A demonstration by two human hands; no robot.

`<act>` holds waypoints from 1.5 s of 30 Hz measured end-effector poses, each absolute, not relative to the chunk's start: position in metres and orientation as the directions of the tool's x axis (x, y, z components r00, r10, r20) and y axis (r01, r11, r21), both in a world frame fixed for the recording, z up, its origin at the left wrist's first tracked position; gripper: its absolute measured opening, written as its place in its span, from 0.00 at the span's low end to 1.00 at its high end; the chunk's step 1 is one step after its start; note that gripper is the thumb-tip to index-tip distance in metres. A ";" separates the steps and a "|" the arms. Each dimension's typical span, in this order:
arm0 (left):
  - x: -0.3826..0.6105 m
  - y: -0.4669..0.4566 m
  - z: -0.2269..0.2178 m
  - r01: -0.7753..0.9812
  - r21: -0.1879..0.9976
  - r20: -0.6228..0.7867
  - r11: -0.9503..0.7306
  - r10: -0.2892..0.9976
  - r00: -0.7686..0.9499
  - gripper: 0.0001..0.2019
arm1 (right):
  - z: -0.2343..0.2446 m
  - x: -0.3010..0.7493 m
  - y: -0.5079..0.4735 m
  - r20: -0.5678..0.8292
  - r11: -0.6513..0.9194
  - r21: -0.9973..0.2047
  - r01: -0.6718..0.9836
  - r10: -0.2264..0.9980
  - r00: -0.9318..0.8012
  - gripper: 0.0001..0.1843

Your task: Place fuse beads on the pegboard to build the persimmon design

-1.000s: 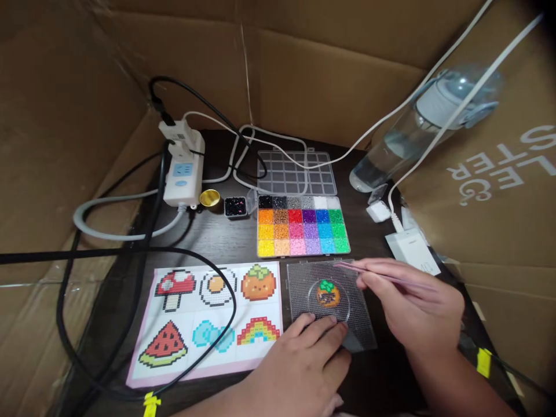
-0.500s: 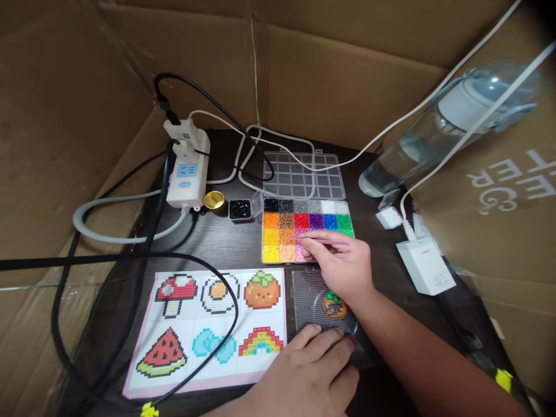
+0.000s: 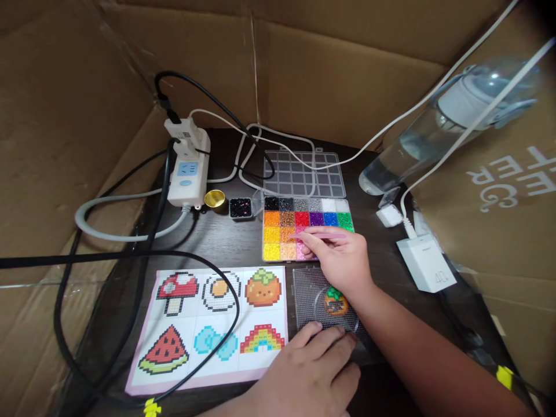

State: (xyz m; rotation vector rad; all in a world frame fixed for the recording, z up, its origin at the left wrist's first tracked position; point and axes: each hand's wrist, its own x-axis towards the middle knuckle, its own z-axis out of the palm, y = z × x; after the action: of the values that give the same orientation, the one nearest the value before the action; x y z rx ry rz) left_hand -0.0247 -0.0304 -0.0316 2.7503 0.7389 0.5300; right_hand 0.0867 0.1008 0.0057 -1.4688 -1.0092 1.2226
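My right hand (image 3: 343, 260) is closed on pink tweezers (image 3: 319, 235), whose tips reach into an orange compartment of the bead box (image 3: 306, 233). The box holds several colours of small beads. My left hand (image 3: 310, 370) lies flat with fingers spread on the near edge of the clear pegboard (image 3: 308, 295). On the pegboard sits a partly built orange bead fruit with a green top (image 3: 335, 301). A pattern sheet (image 3: 212, 321) with a mushroom, egg, fruit, watermelon, bow and rainbow lies to the left of the pegboard.
The box's clear lid (image 3: 303, 174) lies open behind it. A power strip (image 3: 186, 168), black and white cables, a gold cap (image 3: 214, 198) and a small black bead cup (image 3: 240, 208) sit at the left. A water bottle (image 3: 438, 124) and white charger (image 3: 428, 263) are at the right. Cardboard walls surround the table.
My right hand moved with the tweezers from beside the pegboard up to the bead box, then held there. My left hand stayed on the pegboard's edge.
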 end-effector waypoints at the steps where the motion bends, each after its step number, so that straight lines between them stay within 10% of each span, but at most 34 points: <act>1: -0.025 -0.031 -0.032 0.433 0.323 0.278 -0.841 0.522 0.806 0.21 | 0.005 0.087 0.101 -0.209 -0.216 -0.976 0.025 0.965 0.161 0.08; 29: -0.025 -0.032 -0.032 0.426 0.343 0.250 -0.837 0.519 0.817 0.21 | -0.001 0.085 0.101 -0.186 -0.189 -0.982 0.014 0.974 0.126 0.08; 45: -0.025 -0.030 -0.024 0.431 0.472 0.152 -0.769 0.552 0.820 0.22 | 0.043 0.143 0.049 0.206 0.127 -0.928 0.351 0.958 0.200 0.05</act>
State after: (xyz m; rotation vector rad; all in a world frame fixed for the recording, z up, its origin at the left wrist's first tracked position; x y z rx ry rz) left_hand -0.0254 -0.0297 -0.0239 2.5802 0.7339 0.3958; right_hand 0.1429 0.0494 0.0432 -1.4203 -1.3433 0.7267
